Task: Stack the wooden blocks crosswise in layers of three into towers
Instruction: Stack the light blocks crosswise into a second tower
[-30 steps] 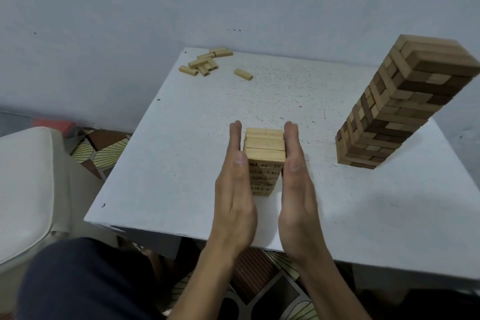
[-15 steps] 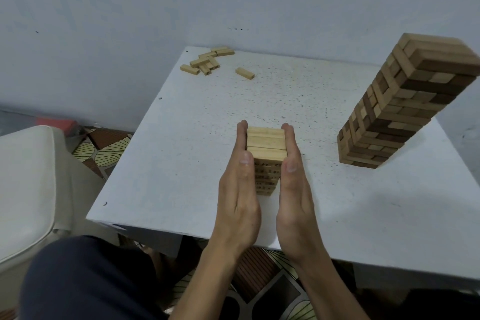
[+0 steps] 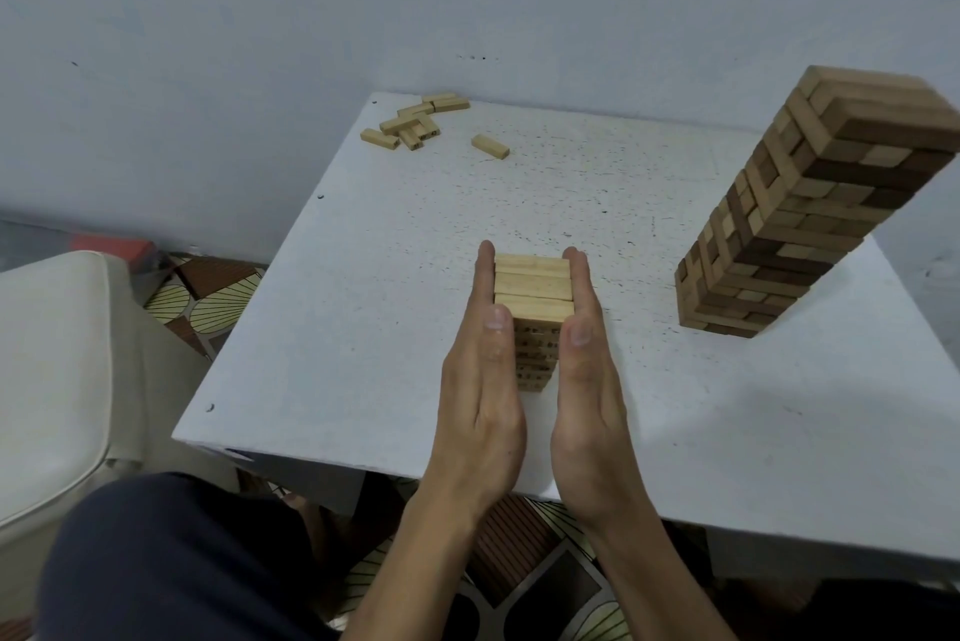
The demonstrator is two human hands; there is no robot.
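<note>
A short tower of pale wooden blocks (image 3: 533,292) stands near the front middle of the white table (image 3: 363,276), its top layer of three blocks lying crosswise. My left hand (image 3: 483,370) presses flat against the tower's left side with straight fingers. My right hand (image 3: 587,370) presses flat against its right side the same way. Several loose pale blocks (image 3: 410,125) lie in a heap at the table's far left corner, and a single block (image 3: 490,146) lies just right of them.
A tall tower of mixed light and dark blocks (image 3: 810,203) stands at the table's right. A grey wall runs behind the table. A cream cushioned seat (image 3: 52,380) is at the left, and my dark-clothed knee (image 3: 171,562) is below the table's front edge.
Both hands have closed in from a slight gap until their flat palms press the sides of the small tower. The blocks elsewhere have not moved.
</note>
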